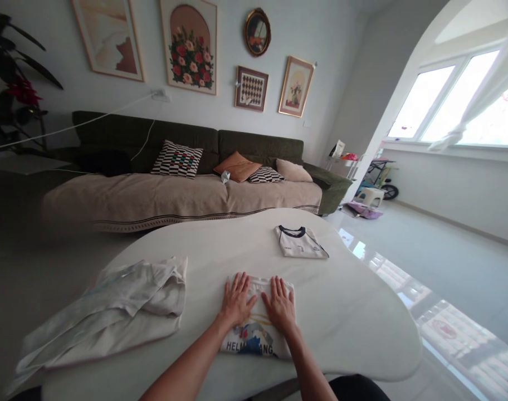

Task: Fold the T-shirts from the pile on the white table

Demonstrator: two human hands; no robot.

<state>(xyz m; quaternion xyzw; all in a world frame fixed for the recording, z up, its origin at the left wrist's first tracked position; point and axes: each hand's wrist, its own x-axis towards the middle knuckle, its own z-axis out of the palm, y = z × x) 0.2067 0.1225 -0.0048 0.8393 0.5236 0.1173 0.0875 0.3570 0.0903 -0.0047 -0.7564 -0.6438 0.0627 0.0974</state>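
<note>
Folded white shirt (258, 323), left hand (237, 301) and right hand (281, 306) palm-down on top, both grips spread flat

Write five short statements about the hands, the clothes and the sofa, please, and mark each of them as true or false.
1. The left hand lies on the printed garment. True.
2. The dark-collared shirt lies folded on the table. True.
3. The right hand touches the dark-collared shirt. False: it rests on the printed garment.
4. An orange cushion is on the sofa. True.
5. The rumpled cloth is on the sofa. False: it lies on the table.
</note>
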